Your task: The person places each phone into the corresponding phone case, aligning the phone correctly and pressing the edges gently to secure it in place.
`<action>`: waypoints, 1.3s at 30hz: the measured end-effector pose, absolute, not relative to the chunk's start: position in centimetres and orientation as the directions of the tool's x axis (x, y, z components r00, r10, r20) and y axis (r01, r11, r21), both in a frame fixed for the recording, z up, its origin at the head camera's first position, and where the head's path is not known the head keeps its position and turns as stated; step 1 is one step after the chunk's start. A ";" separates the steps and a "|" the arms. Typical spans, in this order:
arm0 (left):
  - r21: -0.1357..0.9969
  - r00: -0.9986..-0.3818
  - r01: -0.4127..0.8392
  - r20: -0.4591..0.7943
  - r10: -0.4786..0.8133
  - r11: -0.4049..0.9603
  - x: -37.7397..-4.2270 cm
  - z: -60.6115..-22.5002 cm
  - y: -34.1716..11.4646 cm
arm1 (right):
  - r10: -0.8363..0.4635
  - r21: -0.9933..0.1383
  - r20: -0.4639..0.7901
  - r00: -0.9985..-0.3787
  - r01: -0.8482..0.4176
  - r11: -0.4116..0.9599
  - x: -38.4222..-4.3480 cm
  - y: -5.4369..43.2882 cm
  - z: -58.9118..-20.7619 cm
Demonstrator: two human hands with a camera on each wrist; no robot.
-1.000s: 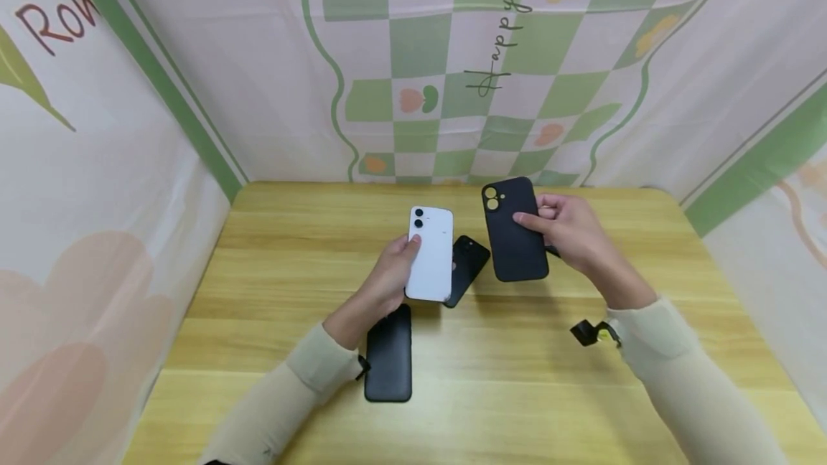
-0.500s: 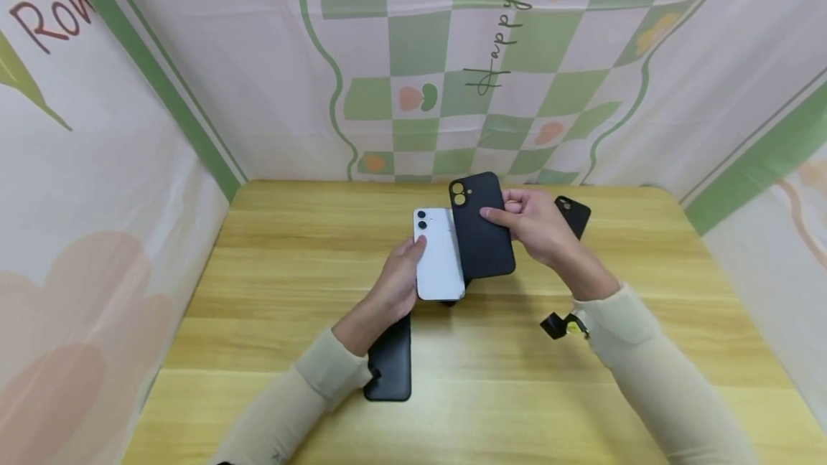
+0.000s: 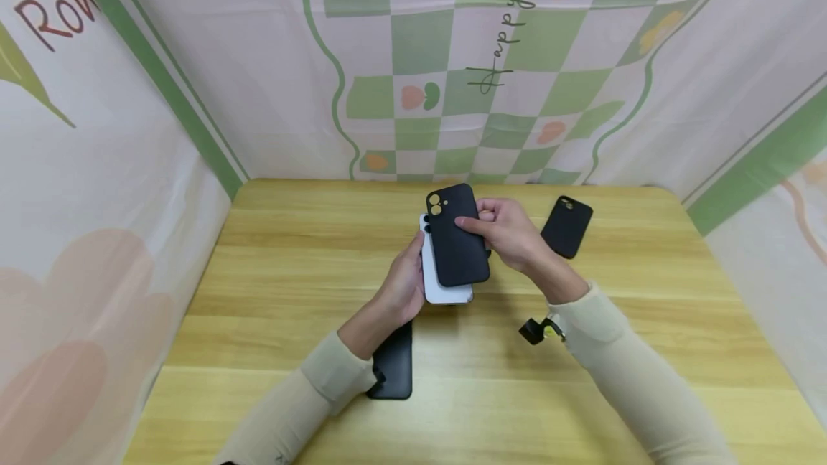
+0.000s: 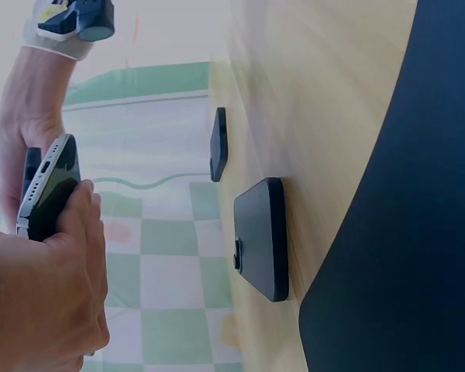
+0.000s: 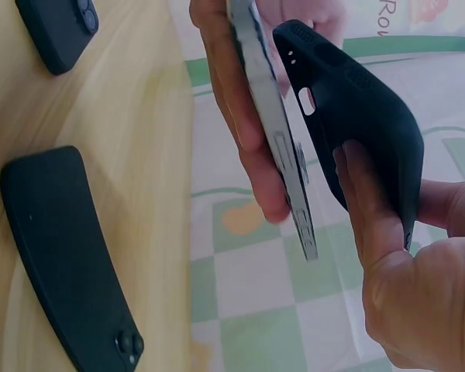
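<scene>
In the head view my left hand (image 3: 400, 287) holds a white phone (image 3: 452, 295) by its left side, thumb along the edge. Over its back is a black phone case (image 3: 460, 246) with cut-out camera holes, pinched at its right side by my right hand (image 3: 512, 235). The right wrist view shows a gap between the white phone (image 5: 273, 116) and the case (image 5: 368, 108). Its hollow inner side faces the phone's back, and both are tilted. From the left wrist view, the phone's bottom edge (image 4: 45, 182) with its port shows above my left fingers.
On the wooden table (image 3: 271, 264), a small black phone or cased phone (image 3: 568, 228) lies at the right. A black slab (image 3: 394, 364) lies partly under my left forearm. Another black phone (image 4: 260, 240) lies behind the hands, mostly hidden from the head view. Printed cloth hangs at the back (image 3: 420, 41).
My right hand has carried the black case leftward, from beside the white phone to over its back. The left hand with the white phone has shifted slightly right.
</scene>
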State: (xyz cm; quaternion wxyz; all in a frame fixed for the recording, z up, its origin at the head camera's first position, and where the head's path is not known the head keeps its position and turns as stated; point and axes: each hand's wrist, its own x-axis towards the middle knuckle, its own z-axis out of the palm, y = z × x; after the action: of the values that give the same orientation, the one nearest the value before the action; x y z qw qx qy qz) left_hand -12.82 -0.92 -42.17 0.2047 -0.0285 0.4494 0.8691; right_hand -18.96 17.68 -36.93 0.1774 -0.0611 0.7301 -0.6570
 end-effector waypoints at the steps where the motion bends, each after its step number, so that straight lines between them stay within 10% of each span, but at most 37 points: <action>1: 0.765 -0.914 -0.383 -0.233 0.332 -0.518 -12.8 -42.2 -0.9 | -0.326 -0.981 -0.181 -0.928 0.147 0.128 -19.0 17.5 -37.0; 30: 0.746 -0.918 -0.390 -0.269 0.292 -0.539 -12.7 -42.6 -0.2 | -0.325 -0.964 -0.264 -0.908 0.234 0.129 -18.3 15.9 -38.2; 39: 0.753 -0.918 -0.392 -0.279 0.283 -0.528 -12.7 -42.9 -0.3 | -0.286 -0.932 -0.205 -0.936 0.097 0.349 -18.6 16.8 -37.1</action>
State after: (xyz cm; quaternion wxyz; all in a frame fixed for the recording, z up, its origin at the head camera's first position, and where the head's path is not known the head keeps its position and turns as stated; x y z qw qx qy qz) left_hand -12.72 -0.31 -42.87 0.1937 -0.0612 0.4456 0.8719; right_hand -18.57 16.78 -37.13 0.1688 -0.0586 0.8038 -0.5674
